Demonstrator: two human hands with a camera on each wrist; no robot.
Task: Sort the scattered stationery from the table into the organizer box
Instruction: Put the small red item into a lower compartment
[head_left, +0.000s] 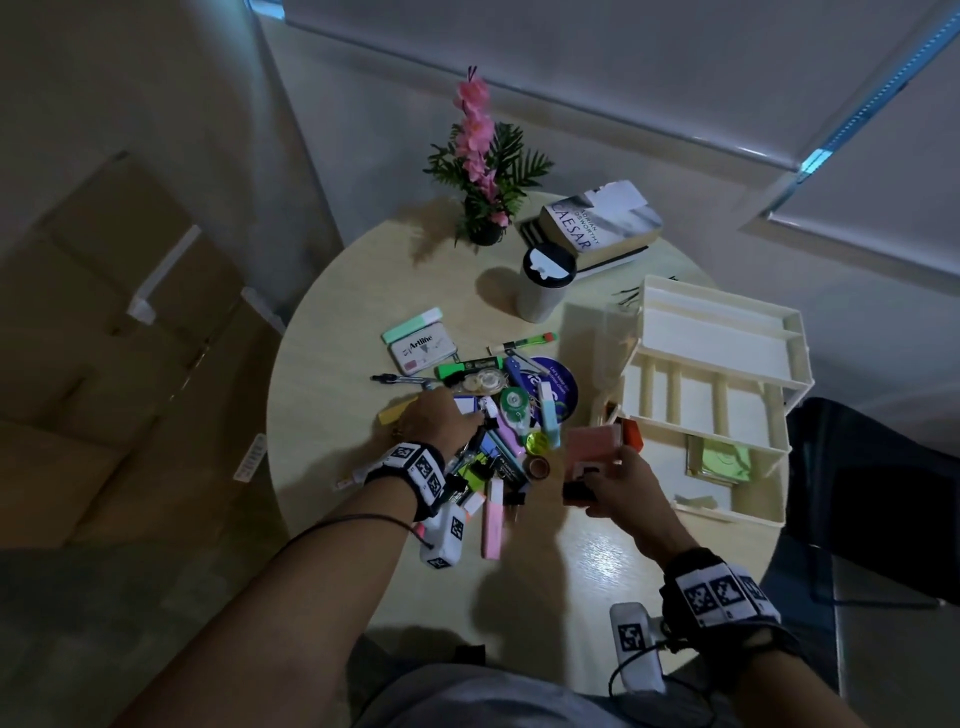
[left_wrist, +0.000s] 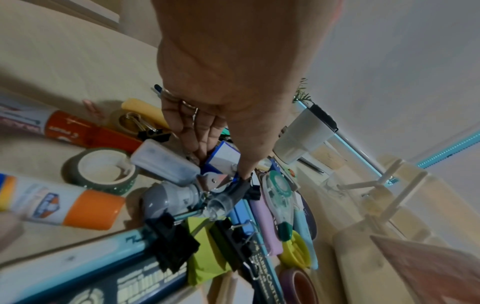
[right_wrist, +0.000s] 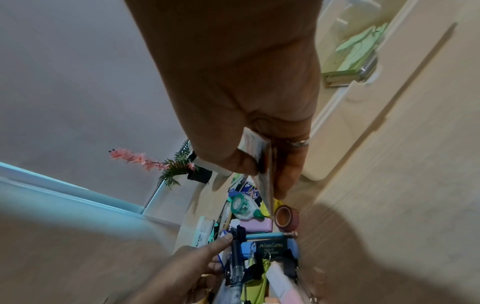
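A pile of stationery (head_left: 498, 426) lies mid-table: pens, highlighters, binder clips, correction tape (left_wrist: 278, 185), tape rolls, glue sticks (left_wrist: 59, 203). My left hand (head_left: 457, 421) reaches into it, thumb and fingers closing on the black end of a clear pen (left_wrist: 233, 193). Just right of the pile, above the table, my right hand (head_left: 608, 473) pinches a thin pink notepad (head_left: 592, 441) between thumb and fingers; the right wrist view shows the notepad (right_wrist: 262, 162) edge-on. The cream organizer box (head_left: 717, 332) stands at the right, with a green pad (head_left: 724, 460) in its near compartment.
A lidded tumbler (head_left: 545, 283), stacked books (head_left: 597, 223) and a potted pink flower (head_left: 485, 166) stand at the table's far side. An Artline box (head_left: 421, 348) lies behind the pile. A dark chair (head_left: 872, 467) sits right of the table, cardboard boxes (head_left: 104, 338) left.
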